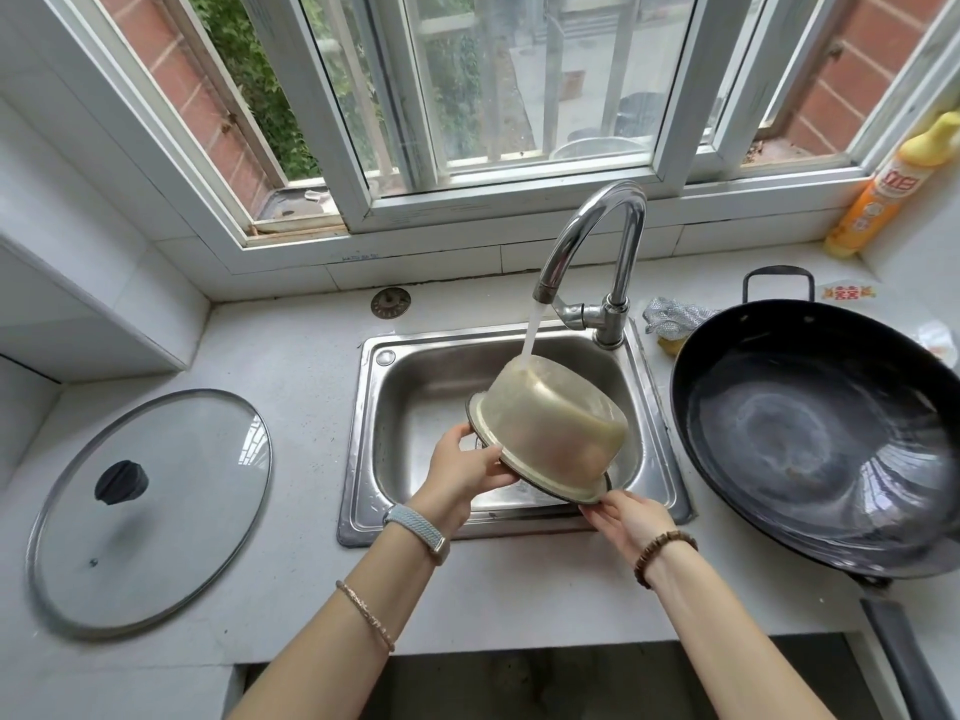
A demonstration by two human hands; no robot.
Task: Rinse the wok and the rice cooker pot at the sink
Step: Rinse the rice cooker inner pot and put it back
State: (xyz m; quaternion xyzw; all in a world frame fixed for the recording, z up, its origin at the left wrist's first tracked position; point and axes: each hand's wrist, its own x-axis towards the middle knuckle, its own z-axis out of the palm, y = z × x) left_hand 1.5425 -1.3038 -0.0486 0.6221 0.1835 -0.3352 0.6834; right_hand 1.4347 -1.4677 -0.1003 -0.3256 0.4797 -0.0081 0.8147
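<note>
Has glass lid (150, 511) flat on counter (291, 366), far left. Grips rim of upturned, tilted rice cooker pot (550, 433) with left hand (467, 470), thumb over, fingers curled under, above sink (410, 402) beneath running tap (587, 236). Pinches near rim with right hand (628, 517). Has wok (815, 433) on counter right of sink.

Both bare forearms come up from the bottom edge of the frame and converge toward the centre. The left hand (467, 472) sits just left of centre, thumb laid over the rim of the rice cooker pot (550, 423), fingers curled behind it. The right hand (631, 517) is lower and to the right, back of the hand up, fingertips pinching the same rim at its near edge. A pale strap (415, 532) wraps the left wrist, with a thin bracelet (363, 615) further down that forearm, and a bead bracelet (665, 556) circles the right wrist.
</note>
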